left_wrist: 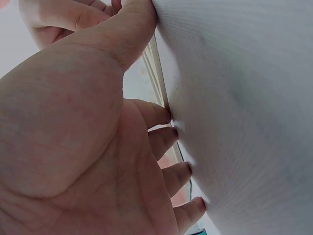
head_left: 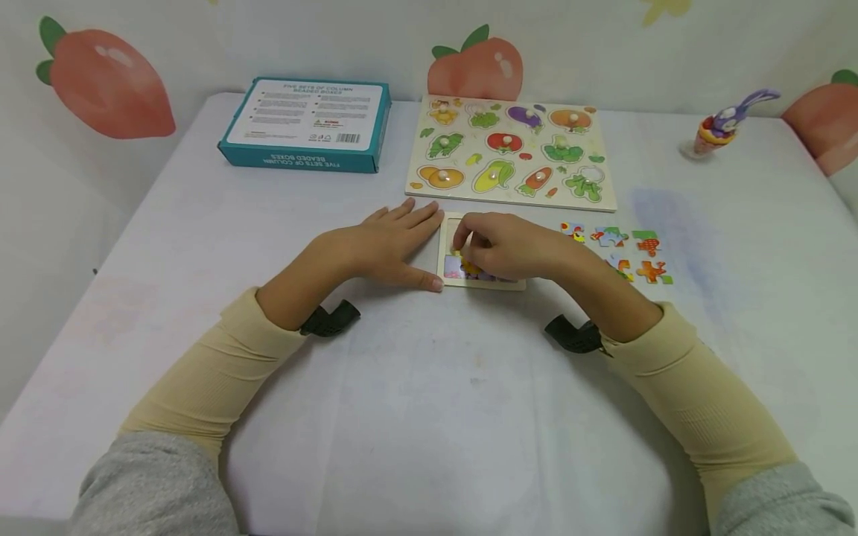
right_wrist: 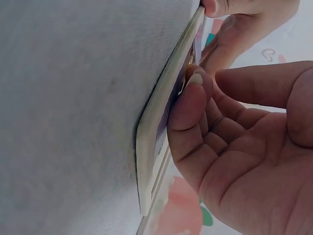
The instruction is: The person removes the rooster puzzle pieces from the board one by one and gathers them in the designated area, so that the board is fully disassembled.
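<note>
A small jigsaw puzzle in a pale wooden frame (head_left: 479, 284) lies on the table, with colourful pieces (head_left: 459, 268) along its near side. My left hand (head_left: 395, 246) rests beside it, fingers spread and straight, the thumb and forefinger tips at its left edge. Over the frame, my right hand (head_left: 512, 246) has its fingers curled down, and their tips touch the pieces inside. In the right wrist view the right thumb (right_wrist: 259, 85) stands off from those pieces. Whether the fingers pinch a piece is hidden. Several loose puzzle pieces (head_left: 649, 244) lie right of the frame.
Behind the frame lies a wooden vegetable peg board (head_left: 462, 195). A teal and white box (head_left: 302, 123) is at the back left. At the back right stands a small ice-cream-cone toy (head_left: 714, 135) with a purple figure. White cloth (head_left: 429, 417) covers the table.
</note>
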The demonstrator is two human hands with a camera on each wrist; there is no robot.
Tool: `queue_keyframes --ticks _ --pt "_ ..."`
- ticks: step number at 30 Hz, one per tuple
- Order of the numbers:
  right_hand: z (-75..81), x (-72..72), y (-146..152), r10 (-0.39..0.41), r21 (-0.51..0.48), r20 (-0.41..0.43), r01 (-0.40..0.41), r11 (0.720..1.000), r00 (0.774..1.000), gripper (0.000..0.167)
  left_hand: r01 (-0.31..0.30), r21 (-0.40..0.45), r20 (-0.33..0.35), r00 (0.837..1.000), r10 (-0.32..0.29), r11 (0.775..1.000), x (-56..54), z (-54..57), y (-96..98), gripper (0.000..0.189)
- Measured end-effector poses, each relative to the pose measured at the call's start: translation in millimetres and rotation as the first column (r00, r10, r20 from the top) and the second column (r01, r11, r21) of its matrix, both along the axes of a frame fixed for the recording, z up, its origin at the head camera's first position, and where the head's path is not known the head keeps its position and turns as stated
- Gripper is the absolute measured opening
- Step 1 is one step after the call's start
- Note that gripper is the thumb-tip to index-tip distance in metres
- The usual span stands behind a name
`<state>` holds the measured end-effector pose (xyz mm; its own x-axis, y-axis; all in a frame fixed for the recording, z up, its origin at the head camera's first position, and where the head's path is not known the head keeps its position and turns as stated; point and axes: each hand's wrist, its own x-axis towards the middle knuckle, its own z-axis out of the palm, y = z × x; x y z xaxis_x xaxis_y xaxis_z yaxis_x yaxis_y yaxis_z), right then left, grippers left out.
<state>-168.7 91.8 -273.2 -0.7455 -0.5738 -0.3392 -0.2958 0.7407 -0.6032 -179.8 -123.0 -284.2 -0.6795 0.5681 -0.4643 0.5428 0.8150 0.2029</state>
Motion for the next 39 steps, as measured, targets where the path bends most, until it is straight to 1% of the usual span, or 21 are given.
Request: queue_keyframes --ticks 7,10,14,20,27,31,33,39 --pt "-1.4 0.9 1 0.0 -0.042 0.008 0.001 0.999 1.0 0.017 -0.007 -0.004 0.002 1.0 0.007 1.0 0.0 0.3 0.1 0.11" --pt "-2.4 0.8 1 0.003 -0.054 -0.002 -0.004 0.999 1.0 0.016 -0.009 -0.006 0.005 1.0 0.009 1.0 -0.2 -0.1 0.3 0.11" --pt "-3.1 0.6 1 0.01 -0.092 -0.018 -0.012 0.996 1.0 0.014 -0.011 -0.01 0.007 1.0 0.011 1.0 0.1 0.4 0.3 0.11" --pt "-4.1 0.4 1 0.012 -0.119 -0.006 -0.012 0.993 1.0 0.015 -0.009 -0.007 0.011 1.0 0.009 1.0 0.0 1.1 -0.2 0.111" --pt "-3.3 0.6 0 0.028 -0.15 -0.044 -0.035 0.988 0.999 0.016 -0.01 0.005 0.014 1.0 0.01 1.0 0.4 0.7 -1.3 0.111" --pt "-1.6 2.1 1 0.012 -0.165 -0.045 -0.019 0.986 0.999 0.016 -0.009 0.014 0.016 1.0 0.009 1.0 0.3 -0.2 -1.4 0.11" --pt "-1.0 2.7 3 -0.003 -0.19 -0.03 -0.003 0.982 1.0 0.016 -0.009 0.014 0.016 1.0 0.009 1.0 0.4 -0.2 -1.0 0.11" --pt "5.2 3.2 14 -0.056 -0.288 0.027 0.062 0.955 0.998 0.016 -0.004 0.006 0.007 1.0 0.004 1.0 0.8 1.0 -1.3 0.11"
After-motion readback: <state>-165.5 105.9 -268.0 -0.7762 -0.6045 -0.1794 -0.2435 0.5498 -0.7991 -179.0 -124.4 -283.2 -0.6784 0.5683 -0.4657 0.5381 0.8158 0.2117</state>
